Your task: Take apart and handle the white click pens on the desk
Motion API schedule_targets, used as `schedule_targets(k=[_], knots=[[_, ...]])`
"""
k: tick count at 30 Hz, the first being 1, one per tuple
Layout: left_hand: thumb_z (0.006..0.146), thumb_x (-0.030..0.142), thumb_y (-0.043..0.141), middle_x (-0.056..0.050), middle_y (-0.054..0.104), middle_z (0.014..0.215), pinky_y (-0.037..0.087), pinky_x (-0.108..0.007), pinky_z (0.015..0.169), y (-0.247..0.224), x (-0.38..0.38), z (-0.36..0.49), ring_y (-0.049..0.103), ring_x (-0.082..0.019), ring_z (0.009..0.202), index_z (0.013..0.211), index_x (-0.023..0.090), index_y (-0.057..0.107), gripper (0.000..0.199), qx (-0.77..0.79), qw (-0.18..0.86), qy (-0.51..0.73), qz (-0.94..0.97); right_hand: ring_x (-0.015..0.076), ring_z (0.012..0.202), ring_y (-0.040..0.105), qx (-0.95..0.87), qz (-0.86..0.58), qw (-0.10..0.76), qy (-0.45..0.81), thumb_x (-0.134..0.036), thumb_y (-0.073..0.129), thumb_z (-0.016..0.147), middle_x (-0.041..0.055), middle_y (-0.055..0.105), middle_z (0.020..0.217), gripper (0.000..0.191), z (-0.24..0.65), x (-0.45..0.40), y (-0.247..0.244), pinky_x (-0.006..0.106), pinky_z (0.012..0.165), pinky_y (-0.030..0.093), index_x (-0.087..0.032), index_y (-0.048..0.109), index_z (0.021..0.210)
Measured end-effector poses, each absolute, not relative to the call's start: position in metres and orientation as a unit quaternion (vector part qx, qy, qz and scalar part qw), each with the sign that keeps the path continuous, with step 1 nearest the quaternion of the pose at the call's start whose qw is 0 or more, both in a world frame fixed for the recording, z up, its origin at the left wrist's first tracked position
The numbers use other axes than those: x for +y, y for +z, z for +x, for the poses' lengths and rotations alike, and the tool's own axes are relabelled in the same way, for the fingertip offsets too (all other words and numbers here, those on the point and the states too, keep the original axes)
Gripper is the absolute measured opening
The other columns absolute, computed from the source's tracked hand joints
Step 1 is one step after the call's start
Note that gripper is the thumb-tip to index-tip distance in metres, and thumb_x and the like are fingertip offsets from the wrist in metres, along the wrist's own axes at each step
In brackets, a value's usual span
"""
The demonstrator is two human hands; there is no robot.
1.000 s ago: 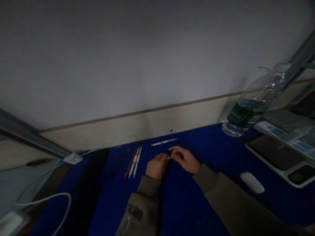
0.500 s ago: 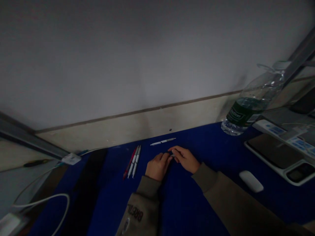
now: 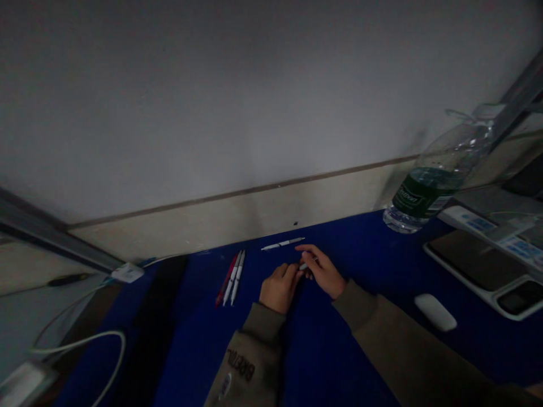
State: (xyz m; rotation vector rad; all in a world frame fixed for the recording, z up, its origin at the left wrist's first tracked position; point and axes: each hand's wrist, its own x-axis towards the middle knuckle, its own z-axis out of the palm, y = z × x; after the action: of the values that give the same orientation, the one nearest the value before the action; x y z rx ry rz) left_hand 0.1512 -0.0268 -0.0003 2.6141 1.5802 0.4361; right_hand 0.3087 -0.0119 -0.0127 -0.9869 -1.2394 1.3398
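Observation:
My right hand (image 3: pixel 324 272) pinches a short white pen part (image 3: pixel 308 264) between thumb and fingers, in the middle of the blue tabletop (image 3: pixel 339 350). My left hand (image 3: pixel 279 288) sits just left of it, its fingertips close to or touching the part's near end. Further left lie a red pen (image 3: pixel 226 281) and two white pens (image 3: pixel 235 285), side by side. A slim white-and-grey pen (image 3: pixel 283 243) lies near the wall, above my hands. Whatever my left fingers hold is hidden.
A part-filled water bottle (image 3: pixel 439 186) stands at the back right. Beyond a white mouse (image 3: pixel 435 312) lies a white-framed tray or device (image 3: pixel 470 265). A black strip (image 3: pixel 148 333) crosses the table at left, and a white cable (image 3: pixel 80 345) runs below it. The wall rises behind.
My right hand has moved slightly up and away from my left, and the white pen part now shows clearly between its fingers. The pens on the table have not moved.

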Motion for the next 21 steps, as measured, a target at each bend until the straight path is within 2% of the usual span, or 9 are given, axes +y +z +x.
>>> schedule_targets(k=[2, 4, 7, 10, 13, 15, 18, 21], knots=[[0.099, 0.037, 0.032, -0.003, 0.063, 0.091, 0.044, -0.022, 0.066, -0.003, -0.027, 0.1539, 0.06, -0.014, 0.084, 0.107, 0.022, 0.058, 0.031, 0.505, 0.022, 0.147, 0.85, 0.0093, 0.047, 0.037, -0.502, -0.408, 0.503, 0.572, -0.046, 0.051, 0.088, -0.0064, 0.04, 0.058, 0.038, 0.3076, -0.0123, -0.0138, 0.023, 0.045, 0.029, -0.024, 0.052, 0.12], [0.098, 0.036, 0.033, -0.002, 0.063, 0.09, 0.044, -0.022, 0.066, -0.0041, -0.0266, 0.1548, 0.06, -0.014, 0.084, 0.105, 0.022, 0.058, 0.029, 0.503, 0.013, 0.15, 0.851, 0.0088, 0.045, 0.032, -0.497, -0.399, 0.51, 0.577, -0.042, 0.055, 0.086, -0.0086, 0.035, 0.054, 0.042, 0.3073, -0.0125, -0.014, 0.023, 0.044, 0.025, -0.025, 0.047, 0.124], [0.098, 0.036, 0.036, -0.002, 0.063, 0.088, 0.045, -0.022, 0.068, -0.0041, -0.0249, 0.1531, 0.06, -0.014, 0.084, 0.102, 0.022, 0.058, 0.027, 0.501, -0.005, 0.153, 0.852, 0.0092, 0.048, 0.033, -0.508, -0.394, 0.527, 0.556, -0.036, 0.06, 0.084, -0.0081, 0.037, 0.057, 0.047, 0.3075, -0.0126, -0.0125, 0.024, 0.047, 0.026, -0.026, 0.044, 0.127], [0.098, 0.035, 0.036, -0.002, 0.063, 0.088, 0.045, -0.022, 0.069, -0.0047, -0.0228, 0.1502, 0.059, -0.014, 0.083, 0.101, 0.022, 0.059, 0.027, 0.507, -0.015, 0.151, 0.848, 0.0108, 0.056, 0.042, -0.533, -0.377, 0.533, 0.538, -0.032, 0.061, 0.082, -0.0055, 0.045, 0.066, 0.05, 0.3081, -0.0123, -0.0105, 0.026, 0.055, 0.034, -0.026, 0.042, 0.128], [0.098, 0.036, 0.035, -0.002, 0.063, 0.089, 0.044, -0.023, 0.068, -0.005, -0.022, 0.1487, 0.059, -0.014, 0.084, 0.102, 0.022, 0.06, 0.029, 0.516, -0.022, 0.149, 0.843, 0.012, 0.065, 0.048, -0.558, -0.375, 0.524, 0.524, -0.032, 0.062, 0.082, -0.0016, 0.052, 0.078, 0.045, 0.3087, -0.0126, -0.01, 0.027, 0.062, 0.038, -0.024, 0.047, 0.124], [0.098, 0.037, 0.033, -0.003, 0.063, 0.09, 0.044, -0.023, 0.069, -0.0036, -0.0226, 0.1489, 0.058, -0.015, 0.085, 0.102, 0.022, 0.06, 0.031, 0.515, -0.021, 0.146, 0.845, 0.0112, 0.061, 0.045, -0.56, -0.385, 0.509, 0.528, -0.035, 0.059, 0.084, -0.0022, 0.05, 0.074, 0.04, 0.3089, -0.0131, -0.0108, 0.026, 0.057, 0.035, -0.022, 0.05, 0.12], [0.099, 0.036, 0.032, -0.003, 0.063, 0.091, 0.044, -0.023, 0.072, 0.0003, -0.0239, 0.15, 0.057, -0.015, 0.087, 0.105, 0.022, 0.06, 0.032, 0.51, -0.011, 0.136, 0.849, 0.01, 0.05, 0.035, -0.537, -0.404, 0.497, 0.549, -0.04, 0.053, 0.087, -0.0066, 0.039, 0.059, 0.038, 0.3084, -0.0133, -0.0133, 0.025, 0.048, 0.027, -0.022, 0.05, 0.121], [0.099, 0.035, 0.031, -0.003, 0.063, 0.092, 0.044, -0.023, 0.073, 0.0035, -0.0241, 0.1504, 0.057, -0.015, 0.088, 0.107, 0.024, 0.06, 0.032, 0.528, -0.004, 0.124, 0.84, 0.0096, 0.05, 0.032, -0.515, -0.408, 0.518, 0.547, -0.036, 0.055, 0.085, -0.0075, 0.036, 0.058, 0.04, 0.3077, -0.0121, -0.0149, 0.024, 0.047, 0.026, -0.023, 0.048, 0.122]])
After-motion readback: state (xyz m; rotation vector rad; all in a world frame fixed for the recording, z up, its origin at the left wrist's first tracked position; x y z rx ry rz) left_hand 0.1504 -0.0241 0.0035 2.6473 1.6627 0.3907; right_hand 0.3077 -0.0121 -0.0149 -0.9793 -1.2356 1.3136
